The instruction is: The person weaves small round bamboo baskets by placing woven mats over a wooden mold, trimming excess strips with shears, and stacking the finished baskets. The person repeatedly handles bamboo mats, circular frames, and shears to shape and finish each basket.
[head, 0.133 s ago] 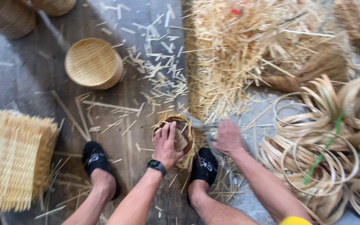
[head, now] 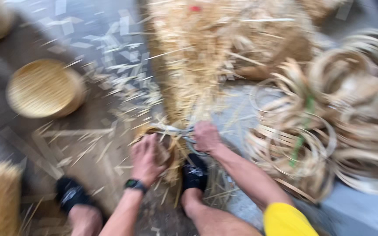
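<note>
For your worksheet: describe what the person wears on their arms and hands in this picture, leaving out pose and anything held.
Both hands are bare, no gloves. The left hand has a dark watch with a black strap on its wrist. The right hand wears nothing; that forearm is bare up to a bright yellow sleeve at the upper arm. The picture is blurred, so finer detail cannot be told.

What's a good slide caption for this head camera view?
Seen from above, the left hand steadies a small woven basket while the right hand works scissors at its rim.
</note>
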